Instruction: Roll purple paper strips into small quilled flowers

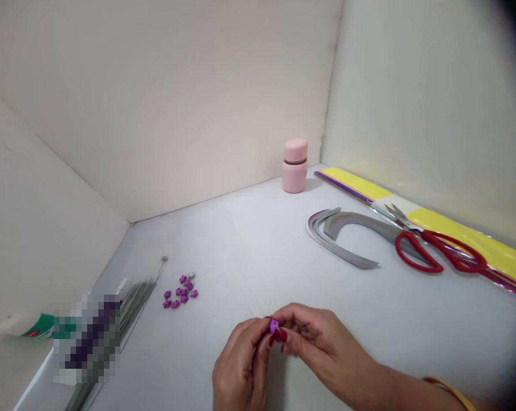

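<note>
1. Head view: the left hand [238, 365] and right hand [318, 337] met low in the frame, both closed in a tight pinch. Between them they grasped one purple flower-shaped bead [274, 326], and neither had released it. Red-painted fingernails [280, 337] showed beside the bead, but the fingers hid most of it, so I could not tell whether anything passed through it.
2. A yellow bangle [448, 393] circled the right wrist. The hands were over a pale table [249, 257].
3. Left of the hands lay a loose cluster of about nine more purple beads [184, 292]. That made one bead in hand and roughly nine on the table, with the exact count uncertain because they were small.
4. Further left lay a bundle of thin wire stems [138, 299], too many to count, with one stem reaching toward the cluster. A pixelated patch [87, 339] hid part of the bundle, and one green-labelled tube [27, 326] lay beyond it.
5. Well to the right, apart from both hands, were about three curved grey paper strips [347, 234], one pair of red-handled scissors [440, 254], one yellow packet [459, 242] and one pink bottle [294, 165].
</note>
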Demonstrator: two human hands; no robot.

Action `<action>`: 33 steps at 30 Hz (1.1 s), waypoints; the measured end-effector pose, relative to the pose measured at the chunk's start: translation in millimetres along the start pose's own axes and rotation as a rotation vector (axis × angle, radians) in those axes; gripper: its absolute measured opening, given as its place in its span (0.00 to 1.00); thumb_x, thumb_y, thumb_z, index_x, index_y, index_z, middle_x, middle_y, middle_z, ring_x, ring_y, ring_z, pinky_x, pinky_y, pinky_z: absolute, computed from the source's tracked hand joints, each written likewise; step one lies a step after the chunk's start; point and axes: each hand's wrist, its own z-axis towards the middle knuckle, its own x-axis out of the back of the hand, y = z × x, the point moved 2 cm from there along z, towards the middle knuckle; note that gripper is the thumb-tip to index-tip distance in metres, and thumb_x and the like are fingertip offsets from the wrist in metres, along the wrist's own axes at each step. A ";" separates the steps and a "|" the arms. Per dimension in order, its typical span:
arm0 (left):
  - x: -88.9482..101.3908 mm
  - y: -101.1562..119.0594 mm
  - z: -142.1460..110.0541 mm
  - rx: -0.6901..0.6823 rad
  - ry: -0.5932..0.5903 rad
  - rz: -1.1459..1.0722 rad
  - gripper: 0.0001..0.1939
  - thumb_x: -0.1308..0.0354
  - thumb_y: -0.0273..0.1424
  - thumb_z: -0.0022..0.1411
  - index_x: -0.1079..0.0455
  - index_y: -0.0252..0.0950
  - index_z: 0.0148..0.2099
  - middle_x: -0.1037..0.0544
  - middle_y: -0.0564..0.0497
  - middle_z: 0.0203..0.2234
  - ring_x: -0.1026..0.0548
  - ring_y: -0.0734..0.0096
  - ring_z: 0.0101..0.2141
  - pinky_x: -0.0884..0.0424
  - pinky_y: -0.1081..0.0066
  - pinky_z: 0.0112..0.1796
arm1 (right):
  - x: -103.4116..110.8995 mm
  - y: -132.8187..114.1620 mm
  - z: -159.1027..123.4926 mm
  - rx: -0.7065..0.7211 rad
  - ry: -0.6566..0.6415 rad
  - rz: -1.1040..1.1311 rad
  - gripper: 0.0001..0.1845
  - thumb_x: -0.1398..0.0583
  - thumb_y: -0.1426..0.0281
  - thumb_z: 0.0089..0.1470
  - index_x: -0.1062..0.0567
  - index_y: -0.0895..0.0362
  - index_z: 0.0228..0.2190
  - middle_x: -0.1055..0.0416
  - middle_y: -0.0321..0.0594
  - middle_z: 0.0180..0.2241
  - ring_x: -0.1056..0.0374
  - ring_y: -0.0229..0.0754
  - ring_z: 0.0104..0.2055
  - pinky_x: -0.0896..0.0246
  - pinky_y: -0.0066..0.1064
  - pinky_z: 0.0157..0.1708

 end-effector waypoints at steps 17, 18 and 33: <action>-1.4 2.2 -4.7 0.088 0.036 -0.028 0.13 0.46 0.21 0.55 0.27 0.41 0.39 0.21 0.53 0.31 0.24 0.75 0.32 0.30 0.81 0.36 | 2.6 -1.6 -0.6 0.360 -0.012 -0.522 0.14 0.54 0.74 0.59 0.30 0.60 0.30 0.30 0.37 0.24 0.34 0.35 0.26 0.40 0.23 0.27; -1.5 2.2 -5.0 0.096 0.035 -0.023 0.13 0.46 0.21 0.55 0.27 0.41 0.39 0.21 0.53 0.32 0.24 0.75 0.32 0.30 0.81 0.36 | 2.5 -1.2 -0.4 0.376 -0.016 -0.530 0.14 0.54 0.74 0.59 0.30 0.60 0.31 0.30 0.38 0.24 0.34 0.35 0.26 0.40 0.23 0.27; -6.0 4.7 -5.3 0.073 0.062 0.069 0.13 0.49 0.19 0.56 0.29 0.39 0.39 0.22 0.51 0.32 0.25 0.72 0.34 0.32 0.78 0.37 | -8.6 8.9 -1.4 0.449 0.070 -0.725 0.15 0.55 0.79 0.54 0.29 0.62 0.32 0.28 0.45 0.26 0.31 0.44 0.27 0.35 0.33 0.28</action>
